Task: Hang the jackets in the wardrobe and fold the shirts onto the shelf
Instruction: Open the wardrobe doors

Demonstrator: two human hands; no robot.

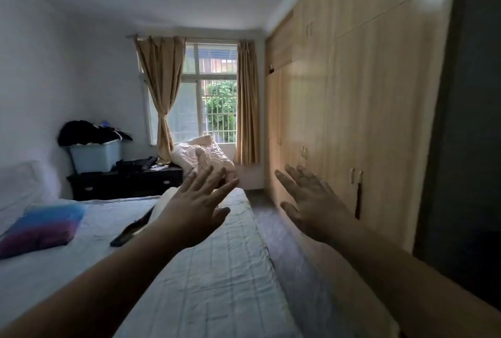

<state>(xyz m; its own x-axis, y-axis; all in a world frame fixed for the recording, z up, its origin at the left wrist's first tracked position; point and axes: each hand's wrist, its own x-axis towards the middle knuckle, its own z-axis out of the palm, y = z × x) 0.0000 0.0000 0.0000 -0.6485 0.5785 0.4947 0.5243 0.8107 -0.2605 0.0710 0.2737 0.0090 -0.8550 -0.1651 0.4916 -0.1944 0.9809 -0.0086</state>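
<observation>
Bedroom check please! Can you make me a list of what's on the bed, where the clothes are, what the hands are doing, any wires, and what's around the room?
Surface: bed with a wrinkled pale sheet; a blue and purple pillow lies on its left part.
Job's things: dark garment on the bed, partly hidden by the left arm; wardrobe along the right wall, one door slightly ajar.
Clutter: dark clothes heaped on a blue bin atop a dark dresser; bundled pale quilt near the window.
Grippers: left hand and right hand both raised, fingers spread, holding nothing.
Cables: nothing seen.
Surroundings: barred window, tan curtains, white walls.
</observation>
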